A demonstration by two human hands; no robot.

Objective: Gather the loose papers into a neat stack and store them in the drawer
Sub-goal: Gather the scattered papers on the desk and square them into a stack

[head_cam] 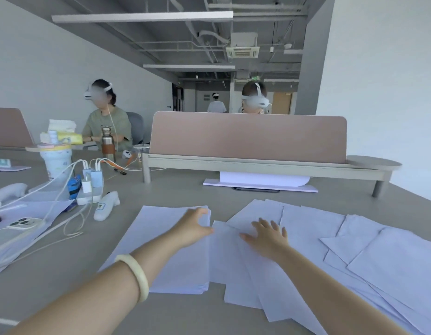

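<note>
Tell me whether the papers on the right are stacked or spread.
Spread: the papers overlap at odd angles across the table, their edges not aligned.

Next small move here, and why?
Probably slide the sheet under the right hand left onto the stack. That hand lies flat on it, the left hand rests on the stack's far right corner, and the loose sheets are fanned out to the right.

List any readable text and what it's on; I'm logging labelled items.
Nothing reads clearly.
Sticker on the white controller: green-edged, characters too blurred.
Green ceiling sign: too small.
Printed cup: pattern blurred.
Loose papers: no print visible.
</note>
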